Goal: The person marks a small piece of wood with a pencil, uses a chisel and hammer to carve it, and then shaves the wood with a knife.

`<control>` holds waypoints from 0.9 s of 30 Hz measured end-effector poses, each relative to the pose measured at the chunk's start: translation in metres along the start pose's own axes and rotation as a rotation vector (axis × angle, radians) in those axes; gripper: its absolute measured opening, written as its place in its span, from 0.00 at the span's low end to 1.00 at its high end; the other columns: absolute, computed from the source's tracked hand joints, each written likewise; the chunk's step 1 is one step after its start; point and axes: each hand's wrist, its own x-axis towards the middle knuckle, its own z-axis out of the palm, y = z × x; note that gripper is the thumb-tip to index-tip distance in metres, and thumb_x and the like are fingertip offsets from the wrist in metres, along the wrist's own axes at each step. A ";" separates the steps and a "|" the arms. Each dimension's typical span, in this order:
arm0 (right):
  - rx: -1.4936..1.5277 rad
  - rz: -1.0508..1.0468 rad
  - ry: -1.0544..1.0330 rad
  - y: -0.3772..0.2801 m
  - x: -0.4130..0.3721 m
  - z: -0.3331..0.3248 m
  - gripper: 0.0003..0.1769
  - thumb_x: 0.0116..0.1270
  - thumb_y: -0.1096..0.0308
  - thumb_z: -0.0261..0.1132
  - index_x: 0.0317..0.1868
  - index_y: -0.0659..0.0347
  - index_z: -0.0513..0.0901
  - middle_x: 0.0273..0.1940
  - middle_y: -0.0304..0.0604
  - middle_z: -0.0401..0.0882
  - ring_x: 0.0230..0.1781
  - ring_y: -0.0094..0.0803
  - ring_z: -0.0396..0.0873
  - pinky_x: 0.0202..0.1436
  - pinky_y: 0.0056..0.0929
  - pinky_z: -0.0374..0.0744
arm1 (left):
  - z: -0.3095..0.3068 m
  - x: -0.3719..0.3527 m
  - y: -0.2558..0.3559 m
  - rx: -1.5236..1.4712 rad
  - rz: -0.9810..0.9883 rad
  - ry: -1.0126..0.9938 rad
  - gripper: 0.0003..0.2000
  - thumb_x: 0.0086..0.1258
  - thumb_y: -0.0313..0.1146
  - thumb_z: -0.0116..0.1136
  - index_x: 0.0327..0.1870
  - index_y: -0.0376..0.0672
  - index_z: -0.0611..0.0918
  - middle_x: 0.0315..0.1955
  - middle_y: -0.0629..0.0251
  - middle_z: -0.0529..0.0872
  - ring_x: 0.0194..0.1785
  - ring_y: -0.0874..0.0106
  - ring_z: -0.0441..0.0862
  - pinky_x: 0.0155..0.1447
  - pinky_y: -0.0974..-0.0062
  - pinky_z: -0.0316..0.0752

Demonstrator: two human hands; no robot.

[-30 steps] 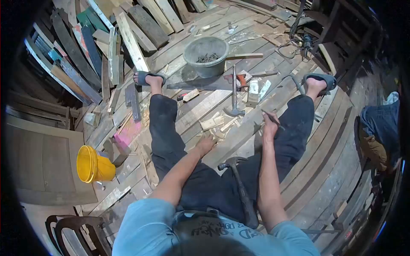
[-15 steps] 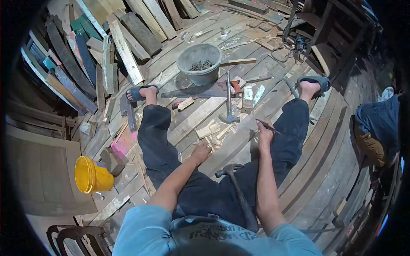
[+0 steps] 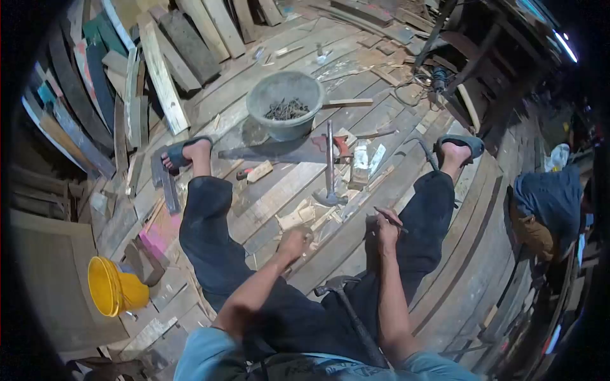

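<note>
My left hand (image 3: pixel 295 243) is closed just above the floorboards, near small wood offcuts (image 3: pixel 296 217); what it holds, if anything, is too small to make out. Between the fingers of my right hand (image 3: pixel 387 232) is a thin dark pencil-like stick (image 3: pixel 392 220), held beside my right knee. A claw hammer (image 3: pixel 343 291) lies across my lap. Another hammer (image 3: pixel 330 165) rests on the floor beyond the offcuts, its head toward me. Behind it lies a handsaw (image 3: pixel 279 152) with a red handle, beside a short wood block (image 3: pixel 359 166).
A grey bucket (image 3: pixel 286 82) of nails stands beyond the saw. At the left are a yellow bucket (image 3: pixel 114 287) and leaning planks (image 3: pixel 162 73). A pry bar (image 3: pixel 424 152) lies by my right foot. Dark blue cloth (image 3: pixel 548 197) is at the right.
The view has shifted. My left hand has risen slightly from the floor and its fingers have curled in. The right hand still holds the thin stick.
</note>
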 end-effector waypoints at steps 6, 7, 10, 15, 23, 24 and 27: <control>-0.140 -0.090 -0.088 -0.021 -0.003 0.006 0.08 0.65 0.74 0.66 0.43 0.65 0.88 0.41 0.40 0.80 0.40 0.30 0.79 0.46 0.27 0.76 | -0.231 -0.028 0.113 -0.971 0.537 0.624 0.41 0.64 0.54 0.68 0.70 0.31 0.68 0.58 0.52 0.80 0.61 0.63 0.79 0.67 0.65 0.70; -0.164 -0.141 -0.105 -0.018 -0.003 0.010 0.08 0.66 0.73 0.66 0.43 0.65 0.88 0.41 0.39 0.80 0.40 0.30 0.79 0.46 0.27 0.76 | -0.271 -0.037 0.124 -0.959 0.699 0.657 0.49 0.59 0.60 0.69 0.72 0.31 0.64 0.60 0.48 0.78 0.63 0.60 0.78 0.68 0.64 0.70; -0.192 -0.018 -0.083 -0.036 -0.012 0.023 0.11 0.70 0.69 0.64 0.47 0.66 0.86 0.44 0.40 0.80 0.44 0.32 0.78 0.50 0.29 0.76 | -0.346 -0.070 0.133 -0.568 0.910 0.711 0.51 0.56 0.63 0.66 0.75 0.37 0.61 0.64 0.41 0.75 0.65 0.51 0.77 0.66 0.60 0.72; -0.279 -0.284 -0.234 -0.023 -0.008 0.018 0.12 0.71 0.66 0.63 0.47 0.67 0.85 0.46 0.45 0.83 0.49 0.33 0.79 0.56 0.29 0.75 | -0.355 -0.112 0.136 -0.230 0.878 0.490 0.49 0.56 0.57 0.69 0.74 0.37 0.61 0.64 0.41 0.75 0.65 0.52 0.77 0.66 0.61 0.72; -0.412 -0.278 -0.366 -0.027 -0.006 0.028 0.12 0.71 0.65 0.63 0.48 0.64 0.86 0.49 0.51 0.82 0.52 0.43 0.80 0.60 0.35 0.74 | -0.310 -0.088 0.108 -0.356 0.940 0.363 0.47 0.56 0.52 0.71 0.73 0.37 0.62 0.63 0.42 0.75 0.64 0.54 0.77 0.66 0.63 0.72; -0.437 -0.293 -0.394 -0.029 -0.011 0.032 0.12 0.71 0.66 0.63 0.48 0.63 0.86 0.50 0.51 0.82 0.53 0.43 0.80 0.60 0.36 0.75 | -0.308 -0.083 0.108 -0.374 0.939 0.350 0.46 0.56 0.52 0.71 0.73 0.37 0.62 0.63 0.42 0.75 0.64 0.54 0.77 0.66 0.63 0.72; -0.444 -0.212 -0.496 -0.046 -0.016 0.061 0.13 0.71 0.67 0.61 0.50 0.63 0.86 0.52 0.53 0.81 0.56 0.46 0.79 0.61 0.37 0.74 | -0.301 -0.076 0.104 -0.413 0.959 0.339 0.46 0.56 0.50 0.72 0.72 0.37 0.63 0.63 0.43 0.75 0.64 0.54 0.77 0.65 0.64 0.72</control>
